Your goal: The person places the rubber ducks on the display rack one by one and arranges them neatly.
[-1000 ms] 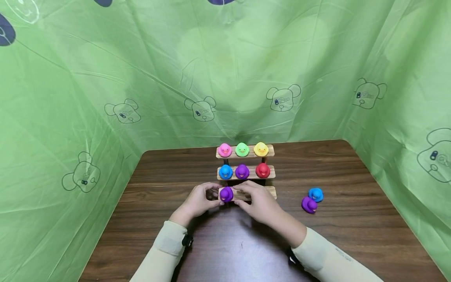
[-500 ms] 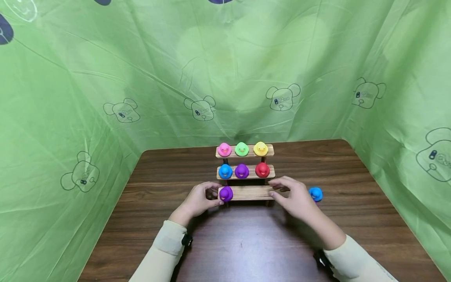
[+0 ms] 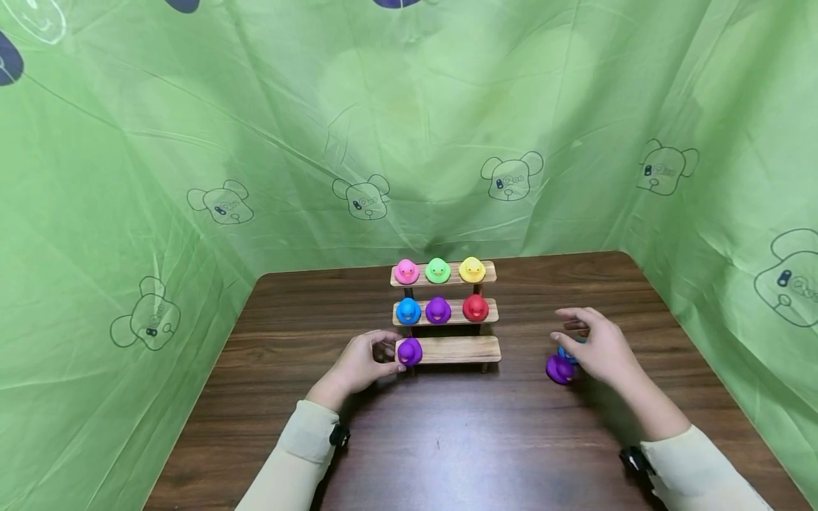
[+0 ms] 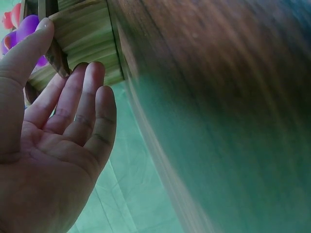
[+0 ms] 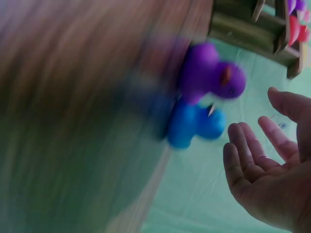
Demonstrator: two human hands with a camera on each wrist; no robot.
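Observation:
A three-tier wooden display shelf (image 3: 460, 349) stands on the table. My left hand (image 3: 358, 362) holds the left end of its lowest tier, thumb at the front and fingers behind. In the left wrist view, the thumb (image 4: 29, 53) lies by that end. Right beside this grip, a purple rubber duck (image 3: 410, 352) sits on the lowest tier. My right hand (image 3: 603, 348), fingers apart and loosely bent, is above a blue rubber duck (image 5: 194, 124) and partly hides it in the head view. Another purple rubber duck (image 3: 560, 370) sits against the blue one. Nothing is in the right hand.
On the top tier sit pink (image 3: 406, 272), green (image 3: 437, 270) and yellow ducks (image 3: 472, 270). The middle tier bears blue (image 3: 408, 311), purple (image 3: 437, 310) and red ducks (image 3: 476, 308). Green cloth (image 3: 409, 128) surrounds the dark wooden table (image 3: 307, 305) at the back and sides.
My right hand has moved right from beside the purple duck on the lowest tier to the two loose ducks. The left hand has stayed at the shelf's end.

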